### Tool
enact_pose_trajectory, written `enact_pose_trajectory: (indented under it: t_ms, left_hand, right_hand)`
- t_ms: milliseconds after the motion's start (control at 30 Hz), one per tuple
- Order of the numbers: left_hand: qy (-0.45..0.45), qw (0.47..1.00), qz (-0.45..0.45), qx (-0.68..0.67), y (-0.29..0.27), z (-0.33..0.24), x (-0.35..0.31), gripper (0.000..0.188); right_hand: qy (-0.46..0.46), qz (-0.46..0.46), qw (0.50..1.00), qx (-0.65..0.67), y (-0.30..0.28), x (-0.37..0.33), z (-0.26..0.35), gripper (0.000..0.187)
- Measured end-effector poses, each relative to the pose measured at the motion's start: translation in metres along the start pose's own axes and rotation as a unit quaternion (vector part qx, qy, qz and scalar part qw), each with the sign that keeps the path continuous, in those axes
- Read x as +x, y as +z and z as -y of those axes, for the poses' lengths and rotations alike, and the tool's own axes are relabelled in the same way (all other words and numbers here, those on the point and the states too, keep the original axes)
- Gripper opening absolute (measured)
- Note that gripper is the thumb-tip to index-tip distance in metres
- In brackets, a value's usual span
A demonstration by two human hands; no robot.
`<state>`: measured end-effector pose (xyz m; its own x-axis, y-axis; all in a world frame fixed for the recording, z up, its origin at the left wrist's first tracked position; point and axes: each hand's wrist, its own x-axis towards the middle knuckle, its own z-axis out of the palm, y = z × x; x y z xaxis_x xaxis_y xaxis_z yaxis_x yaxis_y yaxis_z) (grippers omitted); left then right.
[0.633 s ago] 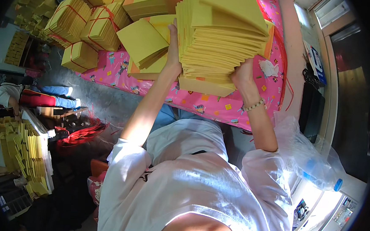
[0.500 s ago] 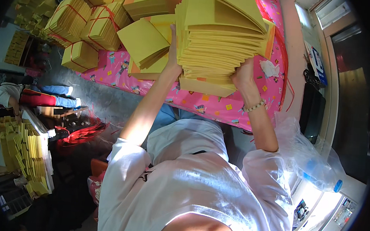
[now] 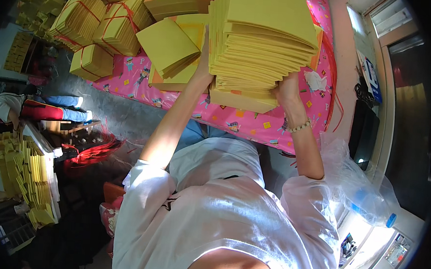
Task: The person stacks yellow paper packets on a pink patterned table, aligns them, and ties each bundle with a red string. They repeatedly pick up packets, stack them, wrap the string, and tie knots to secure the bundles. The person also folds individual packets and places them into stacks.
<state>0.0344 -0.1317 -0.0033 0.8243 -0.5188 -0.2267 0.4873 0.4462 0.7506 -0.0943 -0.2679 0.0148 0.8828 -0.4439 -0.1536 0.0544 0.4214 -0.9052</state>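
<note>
Where the stack ran off the frame's top edge, right of centre, its far end was cut off. The left hand and right hand clasped its sides, fingers mostly hidden, their exact curl impossible to tell; a pile showed only partly below.
</note>
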Motion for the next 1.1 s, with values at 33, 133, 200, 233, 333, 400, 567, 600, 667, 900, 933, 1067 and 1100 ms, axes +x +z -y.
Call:
enact_pose_trajectory:
  t_ms: [33, 133, 200, 233, 333, 400, 567, 600, 667, 900, 933, 1067, 1100]
  left_hand:
    - [0.008, 1.0, 0.004, 0.004, -0.004, 0.0, 0.002, 0.071]
    - [0.064, 0.993, 0.076, 0.059, -0.01, -0.011, 0.011, 0.069]
    - [0.083, 0.99, 0.089, 0.066, -0.009, -0.022, 0.02, 0.069]
    - [0.092, 0.989, 0.096, 0.07, -0.009, -0.026, 0.023, 0.069]
    - [0.084, 0.98, 0.09, 0.154, -0.004, -0.042, 0.024, 0.07]
    - [0.089, 0.969, 0.093, 0.21, -0.006, -0.047, 0.028, 0.073]
    - [0.09, 0.956, 0.124, 0.249, -0.004, -0.055, 0.037, 0.072]
    - [0.095, 0.952, 0.124, 0.261, -0.002, -0.057, 0.038, 0.071]
    - [0.096, 0.95, 0.136, 0.266, 0.0, -0.059, 0.04, 0.07]
    - [0.061, 0.943, 0.15, 0.292, 0.005, -0.059, 0.034, 0.073]
    - [0.063, 0.94, 0.134, 0.308, 0.006, -0.059, 0.032, 0.072]
    - [0.022, 0.943, 0.147, 0.299, -0.007, -0.057, 0.041, 0.071]
    - [0.02, 0.944, 0.143, 0.298, -0.007, -0.056, 0.042, 0.072]
  right_hand:
    - [-0.006, 0.002, 1.0, 0.004, -0.001, 0.0, 0.0, 0.049]
    - [-0.034, 0.007, 0.999, -0.011, -0.005, -0.001, 0.001, 0.048]
    - [-0.052, -0.008, 0.999, -0.006, -0.002, -0.003, 0.004, 0.047]
    - [-0.06, -0.026, 0.998, 0.009, 0.001, -0.005, 0.008, 0.047]
    - [-0.173, -0.059, 0.981, -0.069, -0.007, -0.008, 0.012, 0.042]
    - [-0.29, -0.109, 0.939, -0.151, -0.009, -0.015, 0.014, 0.036]
    - [-0.586, 0.037, 0.763, -0.271, -0.023, -0.052, 0.011, 0.016]
    - [-0.565, 0.073, 0.738, -0.362, -0.013, -0.063, 0.013, 0.012]
    - [-0.521, 0.113, 0.709, -0.462, 0.011, -0.068, 0.008, 0.009]
    - [-0.49, 0.106, 0.675, -0.541, 0.028, -0.054, 0.001, 0.016]
    - [-0.487, 0.104, 0.669, -0.551, 0.03, -0.054, 0.001, 0.016]
    - [-0.489, 0.101, 0.662, -0.559, 0.033, -0.051, -0.001, 0.015]
    - [-0.485, 0.1, 0.662, -0.563, 0.032, -0.051, -0.003, 0.015]
